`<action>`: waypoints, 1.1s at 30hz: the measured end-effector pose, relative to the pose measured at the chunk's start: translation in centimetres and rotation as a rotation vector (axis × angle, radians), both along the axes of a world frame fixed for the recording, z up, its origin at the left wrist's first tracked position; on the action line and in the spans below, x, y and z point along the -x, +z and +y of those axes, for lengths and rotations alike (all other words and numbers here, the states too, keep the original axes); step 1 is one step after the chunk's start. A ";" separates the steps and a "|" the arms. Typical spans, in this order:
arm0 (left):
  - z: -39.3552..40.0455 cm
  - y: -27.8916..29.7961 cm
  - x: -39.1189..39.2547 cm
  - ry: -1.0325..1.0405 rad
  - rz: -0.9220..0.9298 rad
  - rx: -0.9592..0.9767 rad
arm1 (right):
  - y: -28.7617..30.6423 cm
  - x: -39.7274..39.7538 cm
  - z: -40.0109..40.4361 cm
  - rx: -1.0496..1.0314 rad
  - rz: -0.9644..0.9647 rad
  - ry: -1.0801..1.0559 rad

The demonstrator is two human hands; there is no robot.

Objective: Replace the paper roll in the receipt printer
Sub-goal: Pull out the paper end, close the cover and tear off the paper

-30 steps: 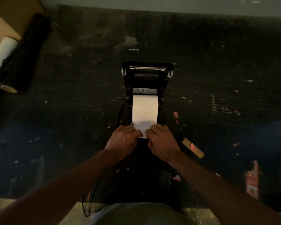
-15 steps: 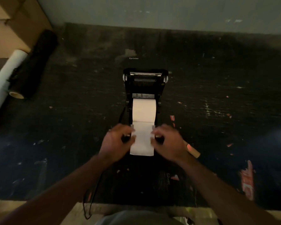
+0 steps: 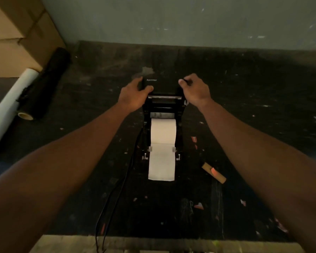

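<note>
Both hands on the raised lid of the open receipt printer, new roll seated.

The left hand [image 3: 134, 95] curls its grip over the left edge of the printer lid [image 3: 161, 84], thumb by the "Xprinter" mark; the right hand [image 3: 194, 90] closes its grip on the lid's right edge. Below and between the two grips, nearer the person, the paper roll [image 3: 163, 131] sits in the bay of the receipt printer [image 3: 162, 108], its loose paper end [image 3: 161, 165] lying flat out over the front onto the dark surface [image 3: 254, 143]. Below the right grip, an empty cardboard core [image 3: 213, 172] lies beside the paper end, apart from it.
</note>
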State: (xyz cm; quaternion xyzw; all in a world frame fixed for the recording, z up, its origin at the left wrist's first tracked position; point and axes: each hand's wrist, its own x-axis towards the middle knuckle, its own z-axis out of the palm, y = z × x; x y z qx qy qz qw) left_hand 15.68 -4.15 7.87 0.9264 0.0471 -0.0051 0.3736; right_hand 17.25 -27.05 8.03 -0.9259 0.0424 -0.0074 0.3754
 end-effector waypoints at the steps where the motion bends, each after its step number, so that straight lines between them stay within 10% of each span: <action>1: 0.2 -0.2 1.1 0.005 -0.015 0.019 | -0.3 1.3 -0.2 -0.013 -0.052 -0.005; 12: 1.4 -10.0 18.3 0.031 0.015 0.274 | -10.8 21.1 0.8 -0.246 -0.177 -0.203; 33: 1.3 -13.2 19.8 0.111 -0.013 0.301 | -14.6 22.4 0.8 -0.385 -0.080 -0.247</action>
